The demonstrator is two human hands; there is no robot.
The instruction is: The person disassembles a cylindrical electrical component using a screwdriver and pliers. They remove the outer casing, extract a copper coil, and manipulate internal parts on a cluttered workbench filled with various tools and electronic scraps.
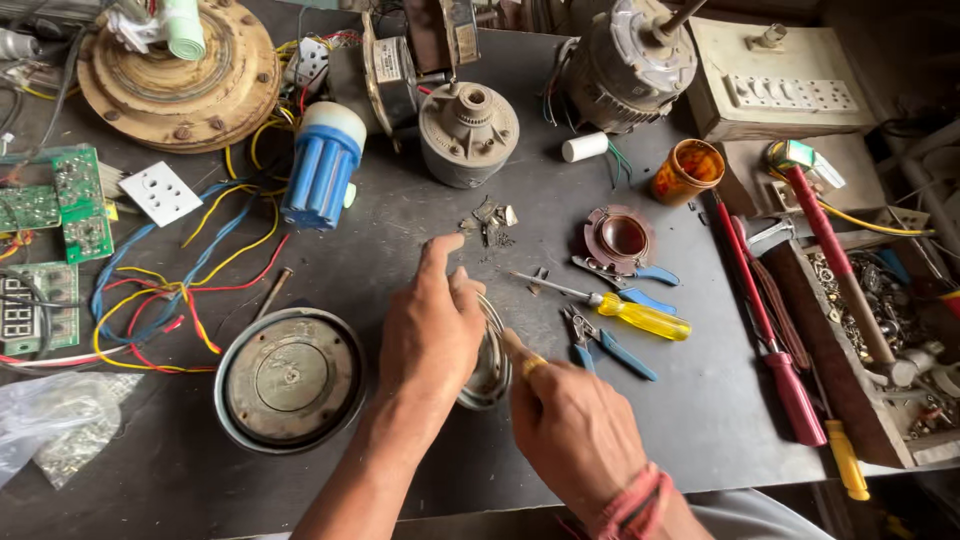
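- Two hands of mine meet at the middle of the dark workbench, both on a round metal cover that stands on edge between them.
- My left hand lies over the cover's left face, fingers curled onto it and the thumb raised; it has hold of the cover.
- My right hand comes in from the lower right, fingers gathered toward the cover's right rim; a gold ring shows on one finger and a red thread band wraps the wrist. Whether this hand grips the rim or only presses on it, I cannot tell.
- Just left of my left forearm a shallow round metal housing lies flat on the bench.
- Right of my hands lie a yellow-handled screwdriver and blue-handled pliers, near but apart from the cover; a second blue-handled tool rests just above them.
- Beyond those sits a copper-wound coil ring, with an orange cup farther back.
- Straight ahead of me a small heap of metal bits lies before a grey motor hub.
- A blue-and-white ribbed part stands to the left, beside loose coloured wires and green circuit boards.
- Along the right edge a red-handled long tool lies beside a wooden tray of small parts.
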